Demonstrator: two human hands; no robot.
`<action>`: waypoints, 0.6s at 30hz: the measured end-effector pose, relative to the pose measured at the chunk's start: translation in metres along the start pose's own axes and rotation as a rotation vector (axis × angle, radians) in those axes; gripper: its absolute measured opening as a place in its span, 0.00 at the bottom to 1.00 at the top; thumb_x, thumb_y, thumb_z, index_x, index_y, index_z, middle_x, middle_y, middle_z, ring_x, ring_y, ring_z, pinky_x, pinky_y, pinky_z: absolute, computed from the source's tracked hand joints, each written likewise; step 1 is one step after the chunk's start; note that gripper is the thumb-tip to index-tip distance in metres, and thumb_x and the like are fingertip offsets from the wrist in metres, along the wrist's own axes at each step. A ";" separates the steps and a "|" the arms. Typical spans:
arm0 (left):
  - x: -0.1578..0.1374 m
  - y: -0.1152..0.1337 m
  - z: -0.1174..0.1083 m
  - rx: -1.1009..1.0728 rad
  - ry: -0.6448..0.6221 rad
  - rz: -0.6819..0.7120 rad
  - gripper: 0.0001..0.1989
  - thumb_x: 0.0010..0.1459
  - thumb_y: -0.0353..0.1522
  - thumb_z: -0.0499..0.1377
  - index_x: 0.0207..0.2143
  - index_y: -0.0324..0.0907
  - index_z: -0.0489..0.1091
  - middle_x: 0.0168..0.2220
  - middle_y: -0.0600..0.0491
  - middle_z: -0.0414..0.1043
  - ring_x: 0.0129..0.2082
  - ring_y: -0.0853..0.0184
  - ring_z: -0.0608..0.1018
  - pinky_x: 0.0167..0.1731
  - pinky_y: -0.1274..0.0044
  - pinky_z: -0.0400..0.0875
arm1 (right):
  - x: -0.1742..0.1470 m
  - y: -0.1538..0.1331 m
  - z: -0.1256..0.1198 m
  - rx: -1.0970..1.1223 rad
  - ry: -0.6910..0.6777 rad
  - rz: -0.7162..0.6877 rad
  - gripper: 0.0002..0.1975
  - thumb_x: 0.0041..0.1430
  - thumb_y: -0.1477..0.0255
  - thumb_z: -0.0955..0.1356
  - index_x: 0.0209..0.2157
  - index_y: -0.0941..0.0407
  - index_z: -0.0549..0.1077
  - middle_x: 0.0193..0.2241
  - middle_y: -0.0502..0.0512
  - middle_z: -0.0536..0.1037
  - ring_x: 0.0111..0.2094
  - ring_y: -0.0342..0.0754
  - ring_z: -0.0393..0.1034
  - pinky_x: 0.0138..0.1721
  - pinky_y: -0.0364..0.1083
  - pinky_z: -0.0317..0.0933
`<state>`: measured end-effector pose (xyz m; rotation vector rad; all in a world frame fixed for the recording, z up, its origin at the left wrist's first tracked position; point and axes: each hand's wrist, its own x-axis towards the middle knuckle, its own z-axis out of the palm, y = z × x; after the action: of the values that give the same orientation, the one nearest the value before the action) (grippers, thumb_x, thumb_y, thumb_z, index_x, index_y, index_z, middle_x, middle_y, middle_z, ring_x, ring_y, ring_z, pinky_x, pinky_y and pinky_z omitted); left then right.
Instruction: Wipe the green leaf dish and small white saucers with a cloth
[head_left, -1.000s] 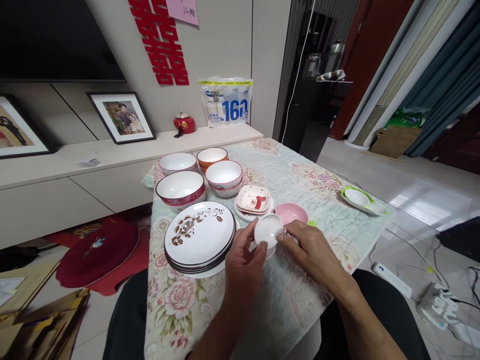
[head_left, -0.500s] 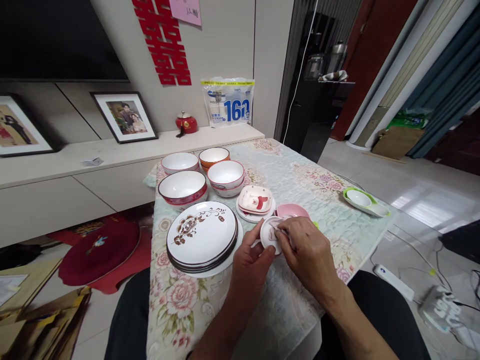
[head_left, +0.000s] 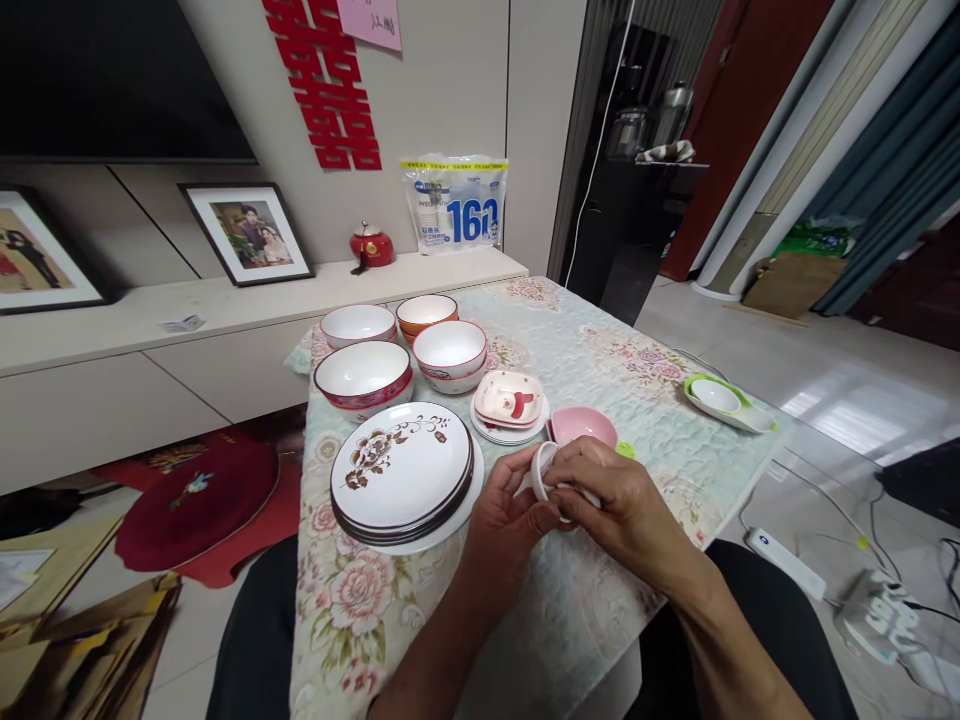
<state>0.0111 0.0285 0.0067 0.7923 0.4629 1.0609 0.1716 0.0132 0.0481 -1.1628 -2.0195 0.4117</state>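
Above the front part of the table, my left hand [head_left: 517, 505] grips a small white round dish [head_left: 541, 470] by its side, thumb underneath. The dish is tilted on edge, its opening facing my right hand [head_left: 611, 490]. The right fingers are pinched together inside the dish, over what looks like a white crumpled wipe [head_left: 591, 496], mostly hidden. Just behind my hands sits a pink bowl [head_left: 585, 424]. To its left, a cream dish with a red-scarfed figure [head_left: 510, 398] rests on small white plates [head_left: 501, 434].
Brown-flowered plates [head_left: 405, 470] are stacked left of my hands. Behind them stand several bowls [head_left: 364, 370], some stacked. A green and white dish set [head_left: 724, 400] lies near the table's right edge. A plastic pack [head_left: 457, 205] stands on the ledge [head_left: 330, 285].
The small dish has turned from facing up to standing more on edge. My right hand has shifted slightly right and down, its fingers deeper in the dish. More of the pink bowl shows.
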 end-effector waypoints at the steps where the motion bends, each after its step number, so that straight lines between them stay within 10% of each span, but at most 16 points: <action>1: 0.000 -0.001 -0.001 -0.011 0.010 -0.011 0.28 0.51 0.30 0.72 0.55 0.47 0.71 0.55 0.47 0.75 0.41 0.64 0.81 0.36 0.74 0.77 | -0.001 0.001 -0.001 -0.045 -0.024 0.016 0.07 0.65 0.78 0.66 0.38 0.53 0.75 0.36 0.53 0.75 0.39 0.48 0.70 0.39 0.46 0.63; 10: -0.002 -0.004 -0.001 0.005 -0.056 -0.063 0.34 0.50 0.29 0.73 0.59 0.50 0.71 0.49 0.50 0.80 0.45 0.63 0.80 0.47 0.73 0.74 | 0.001 -0.004 0.023 -0.162 0.362 0.145 0.05 0.63 0.77 0.67 0.34 0.56 0.75 0.32 0.54 0.77 0.33 0.48 0.72 0.36 0.47 0.62; 18: -0.002 -0.005 -0.003 0.007 0.002 -0.043 0.30 0.53 0.32 0.71 0.58 0.45 0.71 0.42 0.49 0.80 0.36 0.66 0.79 0.38 0.74 0.76 | 0.000 -0.002 -0.007 0.174 -0.112 0.055 0.08 0.65 0.78 0.67 0.33 0.53 0.76 0.34 0.50 0.75 0.37 0.45 0.70 0.38 0.44 0.63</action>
<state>0.0106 0.0268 0.0010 0.7851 0.4832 1.0209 0.1758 0.0115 0.0542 -1.1102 -2.0050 0.6805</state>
